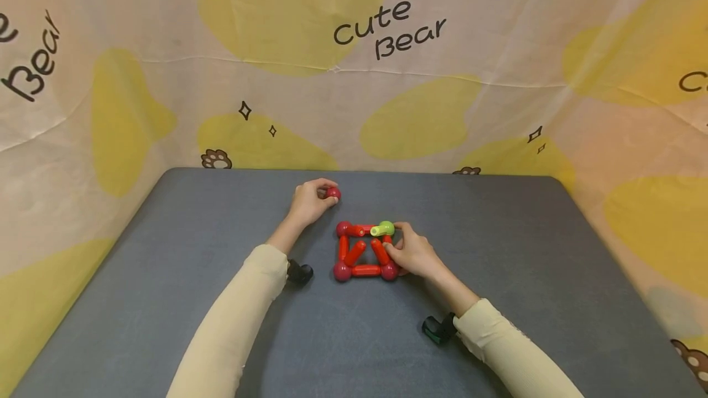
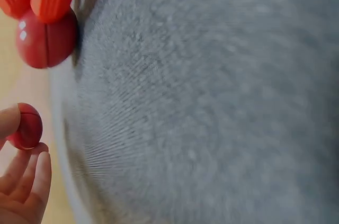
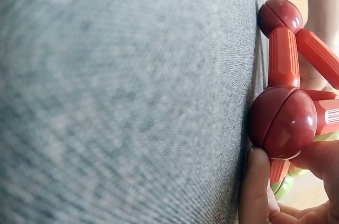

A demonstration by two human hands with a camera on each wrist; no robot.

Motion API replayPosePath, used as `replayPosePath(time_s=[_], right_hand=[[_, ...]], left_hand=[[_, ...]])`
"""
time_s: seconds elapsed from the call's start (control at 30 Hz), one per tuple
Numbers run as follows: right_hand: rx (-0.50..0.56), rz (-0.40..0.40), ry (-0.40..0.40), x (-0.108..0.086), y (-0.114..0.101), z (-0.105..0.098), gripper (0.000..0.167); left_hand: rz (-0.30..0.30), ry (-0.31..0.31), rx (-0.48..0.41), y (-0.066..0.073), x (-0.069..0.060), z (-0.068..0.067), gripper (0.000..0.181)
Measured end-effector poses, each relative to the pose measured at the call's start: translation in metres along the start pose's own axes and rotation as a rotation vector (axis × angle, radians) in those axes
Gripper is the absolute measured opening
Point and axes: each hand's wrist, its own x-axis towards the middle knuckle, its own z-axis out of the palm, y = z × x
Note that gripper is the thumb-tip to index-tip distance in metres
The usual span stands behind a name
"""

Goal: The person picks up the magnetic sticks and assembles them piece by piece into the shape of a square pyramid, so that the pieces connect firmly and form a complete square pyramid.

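Note:
Between thumb and fingertips, my left hand (image 1: 310,202) pinches a loose red ball (image 1: 334,193), seen also as a red ball (image 2: 29,127) in the left wrist view. Closer in lies a square frame of red rods (image 1: 366,271) joined by corner balls: dark red at far left (image 1: 344,229), near left (image 1: 342,271) and near right (image 1: 389,271), and a green ball (image 1: 386,228) at far right. From each corner another rod slants up and inward, the far-right one green (image 1: 378,231). My right hand (image 1: 415,253) grips the frame's right side, fingers touching the near-right ball (image 3: 283,123).
All this lies on a grey table (image 1: 221,214). A printed cloth (image 1: 310,121) hangs behind its far edge and along the sides. Each wrist carries a black camera, the left one (image 1: 300,273) just left of the frame, the right one (image 1: 439,328) nearer the viewer.

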Motion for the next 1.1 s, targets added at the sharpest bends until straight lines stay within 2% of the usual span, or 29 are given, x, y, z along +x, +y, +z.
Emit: replayPosePath(time_s=[0.2,0.43,0.53,0.83,1.1], right_hand=[[-0.013,0.011,0.002,0.001,0.001,0.0,0.055],[-0.017,0.003,0.007,0.002,0.002,0.001,0.056],[-0.019,0.003,0.009,0.002,0.002,0.002,0.056],[-0.023,0.009,0.009,0.001,0.002,0.002,0.056],[-0.008,0.014,0.011,0.002,0.004,0.003,0.056]], left_hand=[[0.102,-0.032,-0.018,0.014,-0.015,-0.008,0.029],[0.201,-0.073,-0.099,0.032,-0.033,-0.015,0.026],[0.235,-0.089,-0.107,0.041,-0.042,-0.017,0.025],[0.295,-0.139,-0.132,0.059,-0.063,-0.023,0.027],[0.338,-0.183,-0.162,0.067,-0.075,-0.018,0.027]])
